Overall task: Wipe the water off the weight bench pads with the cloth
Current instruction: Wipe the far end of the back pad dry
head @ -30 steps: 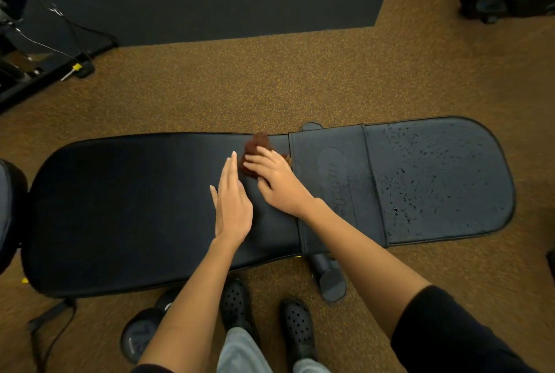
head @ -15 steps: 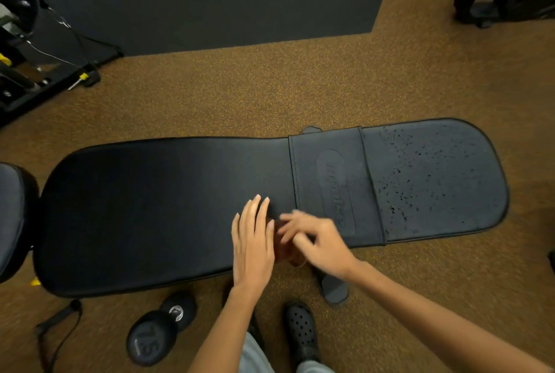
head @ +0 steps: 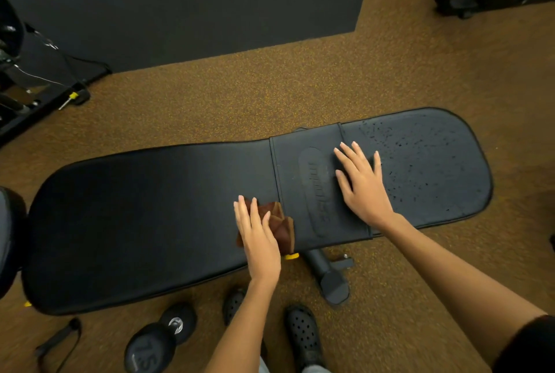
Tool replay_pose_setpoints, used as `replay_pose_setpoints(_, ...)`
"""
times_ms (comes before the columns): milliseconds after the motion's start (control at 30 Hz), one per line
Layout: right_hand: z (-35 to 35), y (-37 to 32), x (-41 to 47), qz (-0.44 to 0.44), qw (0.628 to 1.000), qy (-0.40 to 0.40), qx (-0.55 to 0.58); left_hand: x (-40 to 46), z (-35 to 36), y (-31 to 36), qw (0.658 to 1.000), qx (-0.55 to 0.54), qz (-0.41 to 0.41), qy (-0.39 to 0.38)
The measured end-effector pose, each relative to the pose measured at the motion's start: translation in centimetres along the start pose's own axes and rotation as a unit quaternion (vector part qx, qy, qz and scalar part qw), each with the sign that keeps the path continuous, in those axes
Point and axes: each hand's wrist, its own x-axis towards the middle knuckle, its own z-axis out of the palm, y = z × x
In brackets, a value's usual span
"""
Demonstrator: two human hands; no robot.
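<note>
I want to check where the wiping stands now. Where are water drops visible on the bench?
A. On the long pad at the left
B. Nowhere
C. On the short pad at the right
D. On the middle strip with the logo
C: the drops speckle the short right pad, beyond the right hand; the long pad looks dry.

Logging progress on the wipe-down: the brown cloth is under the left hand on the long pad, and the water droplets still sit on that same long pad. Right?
Not quite. The head view shows the cloth under the left hand on the long pad, but the droplets sit on the short pad, beyond the right hand.
</note>
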Motion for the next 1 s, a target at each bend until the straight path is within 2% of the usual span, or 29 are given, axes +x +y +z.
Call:
replay_pose_setpoints(167, -0.1, 1.3, 0.0, 0.029, 0.999, -0.026, -0.027, 7.2, 1.7, 1.8, 0.999, -0.044, 0.028, 0.007)
replay_pose_setpoints(333, -0.4, 4.1, -0.3, 0.045, 0.995, -0.024, -0.089, 10.1, 3.6, 4.7, 0.992, -0.096, 0.077, -0.036)
replay_pose_setpoints(433, -0.9, 5.0, -0.6, 0.033, 0.993, -0.021, -0.114, 8.8, 3.1, 4.0, 0.981, -0.02, 0.15, -0.122)
replay_pose_setpoints(533, -1.2, 5.6, -1.4, 0.043, 0.988, -0.01, -0.15, 6.9, 1.3, 1.7, 0.942, 0.079, 0.255, -0.204)
replay_pose_setpoints(600, -1.4, 5.9, -2.2, 0.06, 0.985, -0.004, -0.165, 5.7, 0.4, 0.7, 0.918, 0.124, 0.293, -0.235)
replay_pose_setpoints(867, -0.7, 5.4, -3.4, 0.095, 0.978, 0.025, -0.185, 1.8, 1.4, 0.5, 0.865, 0.197, 0.376, -0.269)
replay_pose_setpoints(1000, -0.4, 5.4, -3.5, 0.089, 0.976, 0.044, -0.196, 3.2, 4.2, 3.4, 0.846, 0.213, 0.412, -0.262)
